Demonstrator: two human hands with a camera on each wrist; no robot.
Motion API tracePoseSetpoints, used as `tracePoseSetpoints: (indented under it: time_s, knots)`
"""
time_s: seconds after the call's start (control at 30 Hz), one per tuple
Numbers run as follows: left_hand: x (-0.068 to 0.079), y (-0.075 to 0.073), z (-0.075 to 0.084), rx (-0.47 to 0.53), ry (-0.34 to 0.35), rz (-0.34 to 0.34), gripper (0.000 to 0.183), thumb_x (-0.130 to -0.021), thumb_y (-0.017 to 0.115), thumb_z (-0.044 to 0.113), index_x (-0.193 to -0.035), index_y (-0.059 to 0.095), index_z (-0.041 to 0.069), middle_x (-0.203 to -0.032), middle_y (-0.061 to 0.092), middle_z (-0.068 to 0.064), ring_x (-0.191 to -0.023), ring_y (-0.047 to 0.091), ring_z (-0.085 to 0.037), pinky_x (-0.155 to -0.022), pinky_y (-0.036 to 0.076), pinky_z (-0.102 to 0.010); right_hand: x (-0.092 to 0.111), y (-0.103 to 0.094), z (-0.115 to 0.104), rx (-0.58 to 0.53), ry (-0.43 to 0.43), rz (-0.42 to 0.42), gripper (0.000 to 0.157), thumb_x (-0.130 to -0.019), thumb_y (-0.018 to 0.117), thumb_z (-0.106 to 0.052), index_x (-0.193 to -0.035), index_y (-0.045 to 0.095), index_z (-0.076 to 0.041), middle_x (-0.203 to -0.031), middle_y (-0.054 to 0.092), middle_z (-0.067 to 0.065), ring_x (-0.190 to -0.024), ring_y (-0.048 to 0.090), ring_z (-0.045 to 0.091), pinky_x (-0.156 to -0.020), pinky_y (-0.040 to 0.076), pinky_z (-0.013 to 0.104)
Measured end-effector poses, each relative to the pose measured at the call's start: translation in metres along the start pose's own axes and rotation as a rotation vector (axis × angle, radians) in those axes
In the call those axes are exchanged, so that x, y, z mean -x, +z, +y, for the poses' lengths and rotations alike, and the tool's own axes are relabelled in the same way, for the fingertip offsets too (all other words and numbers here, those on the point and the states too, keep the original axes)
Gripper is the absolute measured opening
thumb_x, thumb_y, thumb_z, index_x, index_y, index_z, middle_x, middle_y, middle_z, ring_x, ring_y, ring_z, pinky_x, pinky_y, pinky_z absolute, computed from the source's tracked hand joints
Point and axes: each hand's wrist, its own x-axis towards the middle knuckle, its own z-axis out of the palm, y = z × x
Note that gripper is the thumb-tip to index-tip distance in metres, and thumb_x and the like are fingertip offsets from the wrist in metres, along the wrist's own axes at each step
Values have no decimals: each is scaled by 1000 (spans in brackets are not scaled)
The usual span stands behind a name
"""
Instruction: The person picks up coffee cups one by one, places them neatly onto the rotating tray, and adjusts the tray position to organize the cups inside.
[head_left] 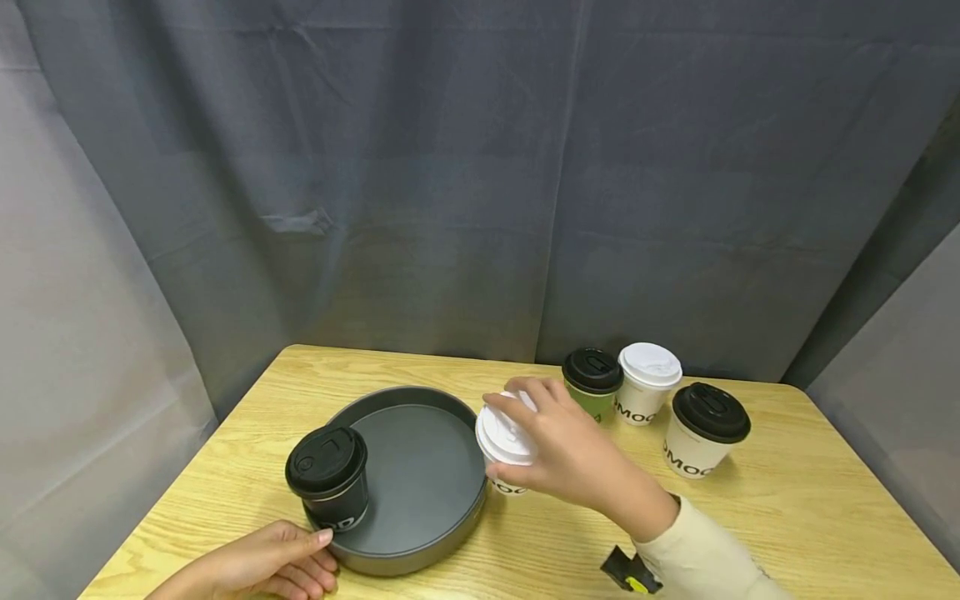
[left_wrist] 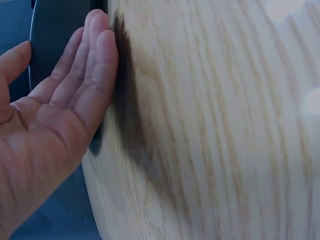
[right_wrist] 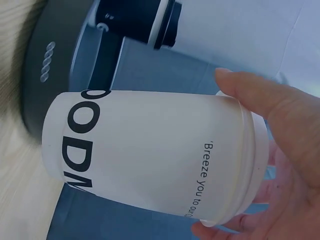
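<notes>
A round dark grey pan (head_left: 420, 475) sits on the table, and a black paper cup (head_left: 341, 504) with a black lid stands in its left part. My left hand (head_left: 281, 562) is at the pan's near-left edge, just below that cup. In the left wrist view its fingers (left_wrist: 92, 75) lie straight along the pan's outer wall, thumb apart. My right hand (head_left: 562, 446) grips a white paper cup (right_wrist: 150, 155) by its white lid (head_left: 504, 435), fingers and thumb around the lid's edge. That cup is beside the pan's right rim; its printed side shows in the right wrist view.
Right of the pan stand a green cup (head_left: 596, 403) with a black lid, a white cup (head_left: 637, 402) with a white lid and a white cup (head_left: 692, 450) with a black lid. A small black-and-yellow item (head_left: 632, 573) is beside my right sleeve. Grey curtains (head_left: 450, 183) hang behind the table.
</notes>
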Motion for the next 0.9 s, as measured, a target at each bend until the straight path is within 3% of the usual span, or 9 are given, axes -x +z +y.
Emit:
tracePoseSetpoints:
  time_s: [0.27, 0.67, 0.9]
  knots:
    - [-2, 1, 2, -4, -5, -7, 49, -105, 37, 34, -106, 64, -6, -94, 71, -4, -79, 67, -8, -71, 54, -21, -16, 4, -25, -37, -76, -23, 70, -72, 77, -55, -131, 58, -22, -127, 53, 7, -108, 49, 25, -83, 48, 36]
    - [-1, -1, -3, -16, 23, -12, 49, -106, 35, 32, -107, 62, -9, -95, 71, -7, -81, 66, -9, -70, 54, -21, -30, 40, -54, -126, -103, -87, 70, -74, 75, -56, -133, 55, -25, -129, 51, 4, -107, 47, 21, -82, 48, 29]
    - [-2, -2, -4, -20, 39, -30, 49, -106, 34, 31, -107, 61, -10, -96, 70, -8, -81, 66, -10, -70, 54, -21, -34, 59, -65, -98, -142, -98, 71, -74, 74, -59, -134, 55, -25, -131, 52, 4, -111, 49, 21, -87, 48, 32]
